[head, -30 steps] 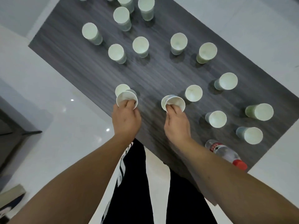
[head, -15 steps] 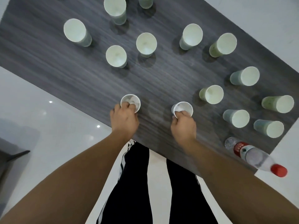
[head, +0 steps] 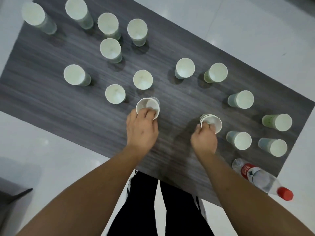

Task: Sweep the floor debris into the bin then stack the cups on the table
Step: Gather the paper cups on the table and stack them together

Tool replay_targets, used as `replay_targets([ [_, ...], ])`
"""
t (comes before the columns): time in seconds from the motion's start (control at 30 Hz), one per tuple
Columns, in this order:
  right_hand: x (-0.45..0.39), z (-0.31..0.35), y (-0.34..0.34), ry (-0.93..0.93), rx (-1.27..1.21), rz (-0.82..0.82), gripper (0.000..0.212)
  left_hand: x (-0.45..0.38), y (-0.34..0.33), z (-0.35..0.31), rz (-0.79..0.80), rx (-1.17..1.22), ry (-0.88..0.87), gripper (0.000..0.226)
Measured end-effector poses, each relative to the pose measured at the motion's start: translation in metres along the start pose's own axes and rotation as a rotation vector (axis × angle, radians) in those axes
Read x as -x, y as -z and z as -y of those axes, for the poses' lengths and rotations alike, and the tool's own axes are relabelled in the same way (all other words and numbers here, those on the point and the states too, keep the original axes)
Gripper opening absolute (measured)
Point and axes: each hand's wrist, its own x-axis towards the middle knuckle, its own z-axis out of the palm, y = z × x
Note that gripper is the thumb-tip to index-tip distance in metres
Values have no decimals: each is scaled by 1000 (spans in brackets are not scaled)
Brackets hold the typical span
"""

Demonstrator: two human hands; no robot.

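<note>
Fingers [head: 150, 114] of the left hand [head: 141, 130] curl over the near rim of a small stack of white paper cups [head: 148, 108], pinching it; right hand [head: 203, 140] pinches a second short stack of white paper cups [head: 211, 122] the same way, rims look doubled so nested, exact count unclear. Both stacks sit upright, axis vertical, at the near middle of the dark grey wood-grain table [head: 51, 103]. Next single cup for the left stack: white paper cup [head: 115, 94] just far-left of it, another [head: 142, 79] directly beyond; left hand is nearer to both. For the right hand, closest singles are the cup [head: 239, 140] just right of it and one [head: 241, 99] far-right. Nothing blocks either reach. Clear plastic water bottle with red cap [head: 260, 178] lies on its side at the near right corner, overhanging the edge; an elbow sweep could knock it off. Further cups are scattered toward the far left. Judgement: stacking just started, most cups are single.
</note>
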Motion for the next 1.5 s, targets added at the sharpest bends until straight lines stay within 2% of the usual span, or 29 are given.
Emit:
replay_targets([
  [0.1,-12,1,-9,9,53,74,35,-22,7,5,-85,-42,37,27],
  [0.2,-18,2,-12,34,38,39,26,-44,11,13,-138,-80,20,29],
  [0.27,-18,10,-11,126,-35,-34,22,-58,10,16,-137,-95,13,28],
  [0.4,-15,41,2,430,-265,-285,23,-83,-3,19,28,-198,2,36],
  [0.53,-50,84,20,573,-197,-402,33,-96,-15,28,124,-283,23,38],
  [0.6,-72,104,23,585,-88,-306,37,-100,-17,30,174,-311,19,33],
  [0.67,-91,117,18,563,34,-140,40,-100,-17,31,227,-356,-3,27],
  [0.73,-104,123,12,511,77,-71,33,-97,-13,31,202,-372,-36,26],
  [0.83,-110,127,4,438,119,-38,21,-89,2,29,17,-292,-66,31],
  [0.93,-97,128,-8,387,194,52,21,-82,22,37,-145,-194,46,32],
  [1.1,-71,139,-23,389,200,41,19,-61,42,67,-320,-136,188,18],
  [1.17,-65,143,-28,364,191,31,22,-56,40,73,-272,-161,225,18],
  [1.3,-60,150,-32,347,182,3,24,-55,21,84,-15,-247,265,24],
  [1.4,-56,151,-31,398,184,22,20,-55,4,97,116,-248,251,31],
  [1.5,-45,149,-29,512,200,121,16,-50,0,106,149,-165,260,21],
])
